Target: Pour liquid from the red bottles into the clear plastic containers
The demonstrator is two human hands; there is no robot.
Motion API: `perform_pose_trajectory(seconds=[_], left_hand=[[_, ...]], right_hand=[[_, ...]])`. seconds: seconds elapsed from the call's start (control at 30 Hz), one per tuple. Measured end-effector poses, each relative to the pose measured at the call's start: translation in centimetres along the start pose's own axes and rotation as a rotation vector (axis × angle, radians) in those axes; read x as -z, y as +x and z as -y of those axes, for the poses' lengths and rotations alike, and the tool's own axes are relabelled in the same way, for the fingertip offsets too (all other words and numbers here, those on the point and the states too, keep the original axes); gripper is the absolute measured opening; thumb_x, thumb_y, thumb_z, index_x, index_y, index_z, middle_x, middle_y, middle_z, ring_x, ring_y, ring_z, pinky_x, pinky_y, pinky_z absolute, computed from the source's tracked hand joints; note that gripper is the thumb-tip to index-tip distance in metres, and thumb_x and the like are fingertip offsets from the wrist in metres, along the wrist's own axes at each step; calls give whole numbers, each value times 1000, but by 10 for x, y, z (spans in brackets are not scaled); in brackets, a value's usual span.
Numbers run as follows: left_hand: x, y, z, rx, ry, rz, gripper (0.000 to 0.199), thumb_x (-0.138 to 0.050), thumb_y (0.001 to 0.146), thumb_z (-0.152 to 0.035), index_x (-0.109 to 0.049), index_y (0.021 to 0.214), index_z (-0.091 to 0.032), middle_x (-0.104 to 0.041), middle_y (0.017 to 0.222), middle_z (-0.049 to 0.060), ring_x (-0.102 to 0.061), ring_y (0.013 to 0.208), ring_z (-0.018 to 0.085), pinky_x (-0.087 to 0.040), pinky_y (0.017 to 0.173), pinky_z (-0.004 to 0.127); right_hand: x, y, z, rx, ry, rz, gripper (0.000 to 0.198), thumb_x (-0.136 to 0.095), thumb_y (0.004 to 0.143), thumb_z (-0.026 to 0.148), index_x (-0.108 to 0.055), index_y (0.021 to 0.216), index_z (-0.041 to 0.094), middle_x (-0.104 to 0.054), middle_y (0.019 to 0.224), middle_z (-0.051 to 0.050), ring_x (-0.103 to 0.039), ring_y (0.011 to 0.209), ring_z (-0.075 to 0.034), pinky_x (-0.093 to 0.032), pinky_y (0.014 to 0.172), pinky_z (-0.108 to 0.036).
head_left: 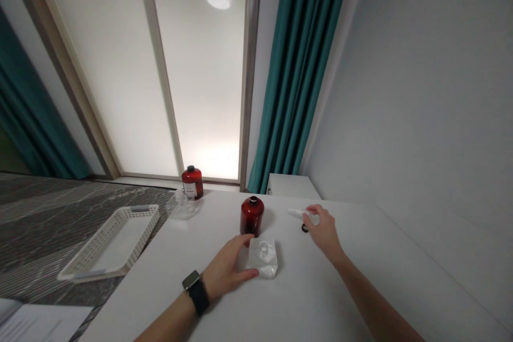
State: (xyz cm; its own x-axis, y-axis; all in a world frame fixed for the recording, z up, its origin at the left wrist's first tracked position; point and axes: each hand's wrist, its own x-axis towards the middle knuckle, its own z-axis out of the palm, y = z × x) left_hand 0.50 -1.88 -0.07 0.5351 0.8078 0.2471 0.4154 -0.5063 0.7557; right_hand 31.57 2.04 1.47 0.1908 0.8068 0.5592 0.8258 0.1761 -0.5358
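Note:
My left hand (228, 272), with a dark watch on its wrist, curves round the left side of a small clear plastic container (264, 264), thumb and fingertips at its edges. A round clear shape shows in the container. Just behind stands a dark red-brown bottle (251, 218) with an uncapped neck. Farther right, my right hand (324, 228) has thumb and fingers closed on a slim white piece (295, 212) at the table; its exact kind is unclear. A small black ring (305, 228) lies right below those fingers.
At the table's (168, 256) far left corner stand a labelled red-brown bottle (192, 184) with a black cap and a clear tray (183, 208) with a translucent item. A white perforated basket (116, 243) sits left of the table. Papers (44, 323) lie lower left. A white cabinet (294, 187) stands behind.

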Motion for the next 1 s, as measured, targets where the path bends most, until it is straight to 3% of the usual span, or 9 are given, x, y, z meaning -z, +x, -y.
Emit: perform_pose_trajectory(seconds=[0.1,0.27,0.43,0.6,0.8,1.0], left_hand=[[-1,0,0,6,-1,1,67,-74,75,-24,-44,134,-20,-58,128,13,-57,115,32,-46,98,47],[0,1,0,-1,3,4,66,-74,75,-25,-44,134,-19,-58,128,14,-57,114,31,-47,96,46],[0,2,2,-34,1,0,65,-75,75,-28,-45,133,-20,-59,127,13,-57,114,31,-46,98,47],[-1,1,3,-21,5,-3,67,-75,75,-26,-44,133,-21,-59,127,12,-58,114,30,-46,99,47],[-1,1,1,-25,-6,-9,63,-74,75,-26,-47,131,-21,-59,129,12,-57,114,30,-44,101,47],[1,1,4,-2,-44,25,65,-73,76,-25,-46,135,-20,-56,134,13,-54,119,31,-42,104,48]], right_hand=[[33,13,10,-18,116,50,29,-44,87,43,-58,94,20,-68,85,-7,-65,83,-25,-48,75,-37],[64,3,55,79,219,215,20,-54,84,40,-61,93,23,-68,92,-3,-64,91,-22,-47,85,-34],[58,-18,81,72,325,381,18,-52,86,36,-60,94,21,-64,92,-3,-60,92,-22,-45,87,-36],[46,-26,72,4,408,399,18,-52,86,35,-59,94,21,-63,91,-4,-58,90,-22,-43,87,-37],[45,-28,61,37,454,408,15,-54,85,30,-57,97,22,-59,92,-3,-57,92,-22,-42,88,-37],[34,-41,51,63,648,403,15,-56,84,27,-53,99,24,-60,99,-4,-58,102,-23,-43,95,-39]])
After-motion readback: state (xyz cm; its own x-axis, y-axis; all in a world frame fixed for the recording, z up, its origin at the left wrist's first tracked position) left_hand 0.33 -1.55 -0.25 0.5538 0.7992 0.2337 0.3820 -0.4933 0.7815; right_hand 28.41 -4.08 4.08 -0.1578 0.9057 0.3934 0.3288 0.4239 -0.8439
